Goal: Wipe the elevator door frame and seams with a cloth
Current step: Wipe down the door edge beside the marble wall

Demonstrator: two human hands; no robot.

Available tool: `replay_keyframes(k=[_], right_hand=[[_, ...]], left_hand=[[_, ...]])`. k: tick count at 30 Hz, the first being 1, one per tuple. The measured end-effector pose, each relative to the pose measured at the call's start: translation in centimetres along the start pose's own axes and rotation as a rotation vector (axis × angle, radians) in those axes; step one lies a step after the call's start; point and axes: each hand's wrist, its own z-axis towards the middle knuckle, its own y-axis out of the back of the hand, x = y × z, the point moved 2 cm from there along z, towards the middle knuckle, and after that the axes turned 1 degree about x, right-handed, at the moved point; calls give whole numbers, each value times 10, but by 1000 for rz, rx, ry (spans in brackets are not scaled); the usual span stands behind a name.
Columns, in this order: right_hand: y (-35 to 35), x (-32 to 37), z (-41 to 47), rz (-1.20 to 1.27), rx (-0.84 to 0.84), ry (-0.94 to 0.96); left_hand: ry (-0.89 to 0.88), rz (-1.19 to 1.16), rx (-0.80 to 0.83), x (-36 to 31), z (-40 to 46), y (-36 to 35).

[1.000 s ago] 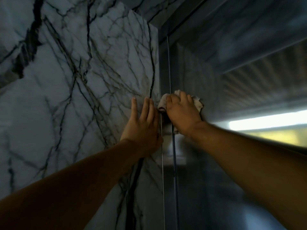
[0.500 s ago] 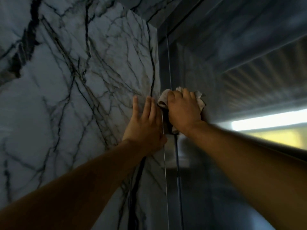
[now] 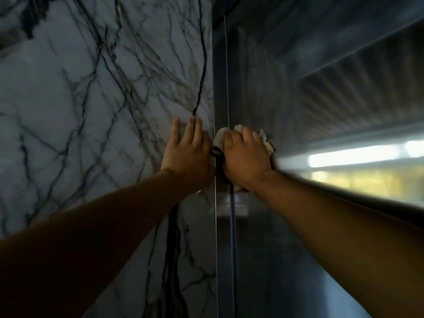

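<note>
My right hand (image 3: 245, 157) presses a crumpled white cloth (image 3: 220, 137) against the dark metal elevator door frame (image 3: 221, 88), just right of the vertical seam (image 3: 227, 65). Only the cloth's edges show, above the fingers and at the thumb side. My left hand (image 3: 188, 150) lies flat with fingers together on the white marble wall (image 3: 91, 99), its edge touching the frame's left border. Both forearms reach up from the bottom corners.
The brushed metal door panel (image 3: 286, 99) fills the right side and reflects a bright strip of light (image 3: 355, 154). The frame's top corner (image 3: 220, 17) sits above the hands. Black veins run across the marble.
The right hand and cloth slid a little up the frame half a second ago and are back down slightly now. The left hand stays flat on the marble.
</note>
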Motion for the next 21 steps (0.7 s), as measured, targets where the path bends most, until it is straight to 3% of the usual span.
replay_keyframes(k=[5,21], right_hand=[[-3,3,-17,103,-31,-3],[-39,37,-93,-16,-52,-30]], left_hand=[[-1,43,-9,-8,-22,-10],[52,4,-83,-63,-99,-42]])
